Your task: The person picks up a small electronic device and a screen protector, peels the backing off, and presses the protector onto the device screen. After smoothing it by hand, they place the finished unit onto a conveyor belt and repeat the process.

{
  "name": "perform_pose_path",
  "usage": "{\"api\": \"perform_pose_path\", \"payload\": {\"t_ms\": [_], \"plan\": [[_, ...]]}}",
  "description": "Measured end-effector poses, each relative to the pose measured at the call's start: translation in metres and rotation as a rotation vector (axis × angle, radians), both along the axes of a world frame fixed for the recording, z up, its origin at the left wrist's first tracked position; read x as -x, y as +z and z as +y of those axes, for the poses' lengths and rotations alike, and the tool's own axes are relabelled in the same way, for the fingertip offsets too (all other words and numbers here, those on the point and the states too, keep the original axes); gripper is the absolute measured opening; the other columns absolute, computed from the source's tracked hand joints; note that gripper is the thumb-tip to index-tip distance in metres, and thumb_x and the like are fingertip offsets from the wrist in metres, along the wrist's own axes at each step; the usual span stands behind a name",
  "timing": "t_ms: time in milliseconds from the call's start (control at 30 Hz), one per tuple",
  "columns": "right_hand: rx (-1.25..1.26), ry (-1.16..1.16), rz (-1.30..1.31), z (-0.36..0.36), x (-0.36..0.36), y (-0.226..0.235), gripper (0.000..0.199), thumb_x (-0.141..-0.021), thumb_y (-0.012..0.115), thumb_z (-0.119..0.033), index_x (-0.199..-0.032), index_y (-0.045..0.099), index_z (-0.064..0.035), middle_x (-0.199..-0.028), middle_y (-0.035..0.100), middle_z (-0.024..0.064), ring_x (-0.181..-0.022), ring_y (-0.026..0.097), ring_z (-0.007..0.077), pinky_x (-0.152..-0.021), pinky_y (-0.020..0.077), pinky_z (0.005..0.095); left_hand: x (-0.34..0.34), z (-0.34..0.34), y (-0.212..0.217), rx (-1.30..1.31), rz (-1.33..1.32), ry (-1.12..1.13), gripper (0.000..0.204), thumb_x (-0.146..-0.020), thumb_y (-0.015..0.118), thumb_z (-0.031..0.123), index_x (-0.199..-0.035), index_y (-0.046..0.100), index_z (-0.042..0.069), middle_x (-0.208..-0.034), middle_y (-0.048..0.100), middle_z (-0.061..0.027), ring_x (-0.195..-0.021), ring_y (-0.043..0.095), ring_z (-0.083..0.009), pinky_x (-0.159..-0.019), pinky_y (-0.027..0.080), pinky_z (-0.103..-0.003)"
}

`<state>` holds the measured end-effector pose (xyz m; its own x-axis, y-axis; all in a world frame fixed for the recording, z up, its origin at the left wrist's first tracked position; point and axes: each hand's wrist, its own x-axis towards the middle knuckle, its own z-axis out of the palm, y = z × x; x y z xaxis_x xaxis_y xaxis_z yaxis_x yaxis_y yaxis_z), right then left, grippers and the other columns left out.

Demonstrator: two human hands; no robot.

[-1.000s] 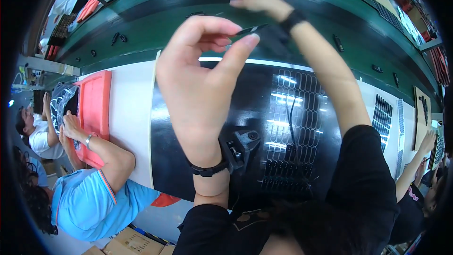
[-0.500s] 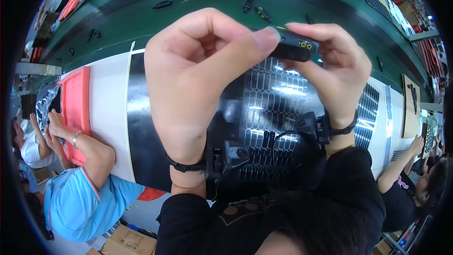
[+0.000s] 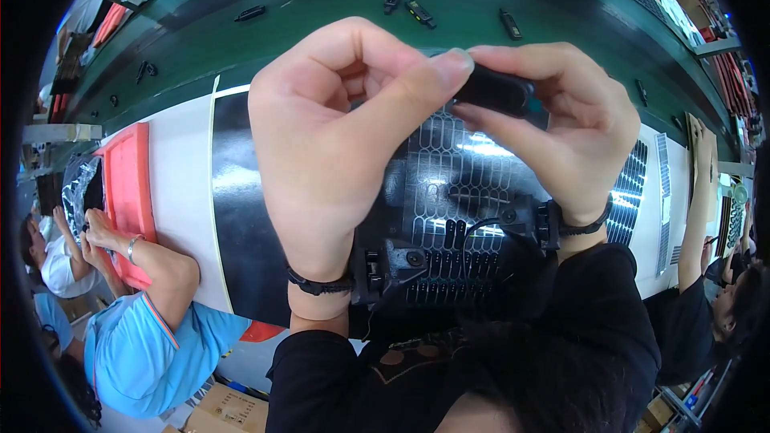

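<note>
Both my hands pinch a small black device (image 3: 495,93) with rounded ends, raised over the far part of the worktop. My left hand (image 3: 329,112) is closed, its thumb and forefinger at the device's left end. My right hand (image 3: 584,116) grips the right end between thumb and fingers. The face turned up looks plain and dark. Below lies a sheet of elongated outlined cells (image 3: 461,164), with rows of black die-cut pieces (image 3: 449,273) on its near part. A strap with a black block (image 3: 393,265) circles my left wrist; another block (image 3: 529,224) sits at my right.
Beyond the worktop runs a green conveyor belt (image 3: 321,12) with several similar black devices (image 3: 419,14). A red tray (image 3: 128,192) stands left, beside a co-worker in a light blue shirt (image 3: 152,353). On the right, another co-worker's arm (image 3: 699,200) reaches to a cardboard piece (image 3: 703,140).
Lit digits showed on the device before; now its visible face is dark, and it appears turned. Devices on the belt have shifted left. The right co-worker's arm has reached farther forward.
</note>
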<state>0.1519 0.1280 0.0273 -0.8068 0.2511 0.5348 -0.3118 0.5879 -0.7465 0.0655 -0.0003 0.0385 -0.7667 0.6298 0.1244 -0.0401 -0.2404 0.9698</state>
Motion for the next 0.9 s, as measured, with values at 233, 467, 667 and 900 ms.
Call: {"api": "perform_pose_path", "payload": {"t_ms": [233, 467, 667, 900], "plan": [[-0.059, -0.016, 0.042, -0.001, -0.002, 0.001, 0.033, -0.057, 0.069, 0.007, -0.087, 0.057, 0.0053, -0.084, 0.059, 0.0111, -0.077, 0.058, 0.0153, -0.068, 0.0472, 0.0225, -0.002, 0.002, -0.005, 0.027, 0.102, 0.042, 0.012, -0.072, 0.058, -0.002, -0.065, 0.050, 0.003, -0.061, 0.047, 0.0029, -0.055, 0.040, -0.0016, -0.051, 0.027, -0.014], [-0.098, -0.054, -0.032, 0.000, 0.001, -0.004, 0.032, -0.059, 0.068, 0.007, -0.089, 0.057, 0.0042, -0.085, 0.059, 0.0109, -0.075, 0.058, 0.0149, -0.067, 0.0473, 0.0222, -0.001, 0.002, -0.012, 0.358, 0.443, 0.168, 0.014, -0.076, 0.057, 0.005, -0.065, 0.049, 0.002, -0.057, 0.047, 0.0033, -0.049, 0.038, -0.0004, -0.046, 0.026, -0.013], [0.073, 0.030, -0.029, 0.010, 0.003, -0.010, 0.026, -0.069, 0.061, 0.003, -0.094, 0.057, 0.0026, -0.084, 0.059, 0.0096, -0.072, 0.058, 0.0144, -0.065, 0.0477, 0.0222, 0.015, 0.013, -0.026, 0.192, 0.188, -0.182, 0.020, -0.081, 0.053, 0.017, -0.068, 0.052, 0.002, -0.052, 0.047, 0.0016, -0.045, 0.037, -0.0014, -0.042, 0.026, -0.014], [0.408, 0.197, -0.245, 0.039, 0.021, -0.027, 0.019, -0.081, 0.051, -0.012, -0.095, 0.058, -0.0011, -0.070, 0.058, 0.0043, -0.060, 0.056, 0.0091, -0.054, 0.0454, 0.0170, 0.023, 0.014, -0.043, 0.448, 0.463, 0.044, 0.020, -0.080, 0.053, 0.018, -0.072, 0.056, 0.000, -0.054, 0.052, -0.0040, -0.047, 0.045, -0.0078, -0.044, 0.033, -0.020]]}}
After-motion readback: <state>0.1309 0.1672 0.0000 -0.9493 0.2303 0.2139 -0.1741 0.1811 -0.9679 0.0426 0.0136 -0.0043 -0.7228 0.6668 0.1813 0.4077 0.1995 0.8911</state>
